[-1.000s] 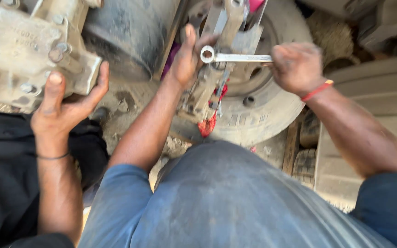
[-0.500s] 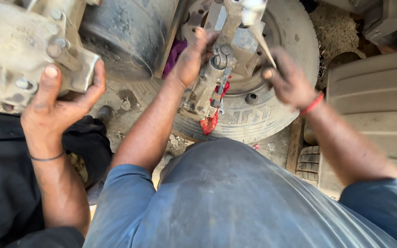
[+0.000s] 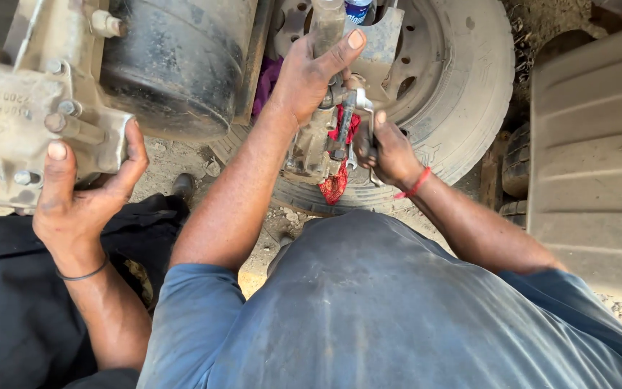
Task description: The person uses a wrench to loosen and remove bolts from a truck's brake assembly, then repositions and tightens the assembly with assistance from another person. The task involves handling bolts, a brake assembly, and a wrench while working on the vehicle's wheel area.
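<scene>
Steel is what I am working on: a grimy metal assembly [image 3: 311, 148] is lying on the sidewall of a dusty tyre [image 3: 462, 86], toward the tyre's left edge, with a red rag [image 3: 336, 180] hanging from under it over the near edge.

1. My left hand [image 3: 314, 72] is wrapping over the upper part of the assembly, thumb out, and is pressing it down.
2. My right hand [image 3: 386, 151] is closing round a silver wrench [image 3: 370, 119], which is standing almost upright against a fitting on the assembly's right side.

I am judging this as a fastener being turned, mid-stroke. A further turn is calling for the left hand to keep bracing the part and for the wrench to sit square on the fitting.

A co-worker's hand [image 3: 73, 202] is gripping a cast housing [image 3: 8, 122] at the left, beside a black cylinder [image 3: 174, 65].

Limits of view: my fingers are hiding the wrench head and the fastener, so I cannot tell its kind or how far it is seated. The tyre's far edge is being cut off.
</scene>
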